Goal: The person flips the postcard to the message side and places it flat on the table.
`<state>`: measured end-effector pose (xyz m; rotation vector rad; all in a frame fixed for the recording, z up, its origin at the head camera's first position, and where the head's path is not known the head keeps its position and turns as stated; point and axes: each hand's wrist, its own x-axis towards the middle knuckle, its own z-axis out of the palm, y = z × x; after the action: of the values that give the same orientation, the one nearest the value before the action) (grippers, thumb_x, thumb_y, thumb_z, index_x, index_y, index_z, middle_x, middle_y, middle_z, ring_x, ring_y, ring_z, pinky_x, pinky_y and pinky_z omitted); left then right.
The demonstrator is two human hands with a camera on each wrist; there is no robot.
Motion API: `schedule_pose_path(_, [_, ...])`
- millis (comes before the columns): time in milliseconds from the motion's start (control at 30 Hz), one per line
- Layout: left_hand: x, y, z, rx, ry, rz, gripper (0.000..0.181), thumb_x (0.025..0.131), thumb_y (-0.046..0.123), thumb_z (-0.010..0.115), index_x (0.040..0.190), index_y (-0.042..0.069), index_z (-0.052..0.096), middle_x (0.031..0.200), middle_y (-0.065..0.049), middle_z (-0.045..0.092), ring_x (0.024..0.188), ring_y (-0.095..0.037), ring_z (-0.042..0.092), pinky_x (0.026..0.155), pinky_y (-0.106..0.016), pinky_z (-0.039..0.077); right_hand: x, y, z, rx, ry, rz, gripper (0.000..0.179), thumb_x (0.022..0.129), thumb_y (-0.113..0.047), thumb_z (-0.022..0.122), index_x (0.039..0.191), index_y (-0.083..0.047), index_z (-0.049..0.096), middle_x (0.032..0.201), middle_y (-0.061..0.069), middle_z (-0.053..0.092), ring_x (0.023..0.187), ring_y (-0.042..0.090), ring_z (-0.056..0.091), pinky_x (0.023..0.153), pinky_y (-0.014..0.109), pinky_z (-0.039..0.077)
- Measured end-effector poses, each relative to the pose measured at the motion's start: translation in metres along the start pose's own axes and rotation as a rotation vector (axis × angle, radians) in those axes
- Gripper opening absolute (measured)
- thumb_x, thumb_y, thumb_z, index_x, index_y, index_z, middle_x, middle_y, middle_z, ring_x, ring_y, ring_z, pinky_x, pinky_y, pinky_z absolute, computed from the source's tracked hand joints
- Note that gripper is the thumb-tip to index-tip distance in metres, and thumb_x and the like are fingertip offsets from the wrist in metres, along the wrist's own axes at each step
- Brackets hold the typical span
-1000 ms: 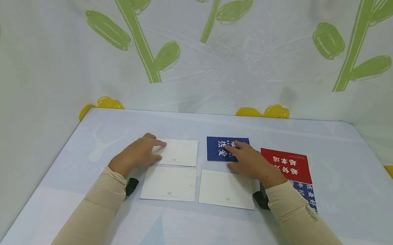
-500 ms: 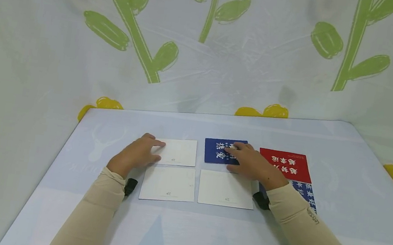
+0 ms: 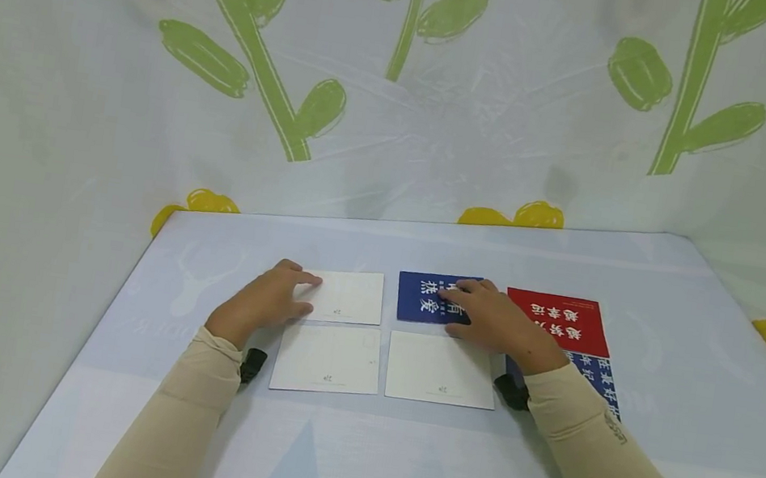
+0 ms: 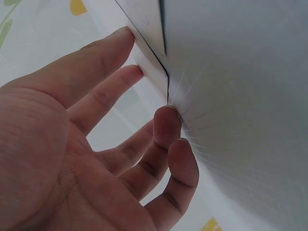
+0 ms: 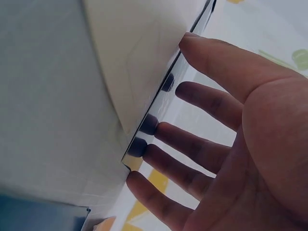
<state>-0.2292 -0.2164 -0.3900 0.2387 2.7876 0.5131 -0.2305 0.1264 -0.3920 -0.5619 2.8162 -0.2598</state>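
At the left of the head view, a sleeved arm crosses the pale surface to the left hand, whose fingers are loosely spread, with thumb and index at the left end of the upper-left white card; the card lies flat, mostly to the right of the fingertips, and how firmly they touch it I cannot tell. Just below it, near the middle of the frame, lies the lower-left white card, clear of the fingers. Right of centre, the lower-right white card lies beside that one, while above it the blue card with white characters rests under the right hand. This hand's fingers are extended and wide apart, reaching over the card's right part, so its left part shows beyond the fingertips; in the right wrist view the thumb is at the card's edge and the other fingers are mirrored in its glossy face. Farther right, partly behind the hand, lies the red card, with a second blue card directly below it, partly covered by the right sleeve.
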Motion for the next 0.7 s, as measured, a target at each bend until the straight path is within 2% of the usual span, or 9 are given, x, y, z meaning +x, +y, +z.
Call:
schedule_pose_path(467, [-0.003,0.004,-0.001,0.000,0.003,0.000,0.051,0.093,0.018,0.071,0.141,0.010,0.056,0.152,-0.025,0.037,0.134,-0.045,0.048,0.111,-0.058,0.040,-0.003,0.007,0.003,0.031,0.022,-0.023,0.061,0.089,-0.032,0.075,0.145,-0.020,0.055,0.152,0.015,0.048,0.143,0.042,0.039,0.104,0.061,0.045])
schedule_pose_path(567, [-0.006,0.008,-0.004,0.022,0.054,0.014,0.044,0.095,0.021,0.068,0.137,0.011,0.059,0.152,-0.023,0.038,0.125,-0.044,0.055,0.105,-0.057,0.045,-0.001,0.007,0.003,0.028,0.028,-0.034,0.060,0.089,-0.032,0.074,0.145,-0.020,0.055,0.153,0.014,0.048,0.144,0.041,0.039,0.106,0.061,0.043])
schedule_pose_path(700, [-0.007,0.024,-0.004,0.056,0.178,0.078,0.037,0.097,0.027,0.066,0.131,0.012,0.062,0.149,-0.017,0.043,0.110,-0.037,0.064,0.096,-0.052,0.052,0.000,0.009,0.004,0.021,0.033,-0.029,0.060,0.089,-0.033,0.074,0.144,-0.021,0.055,0.153,0.014,0.047,0.144,0.041,0.039,0.108,0.061,0.042])
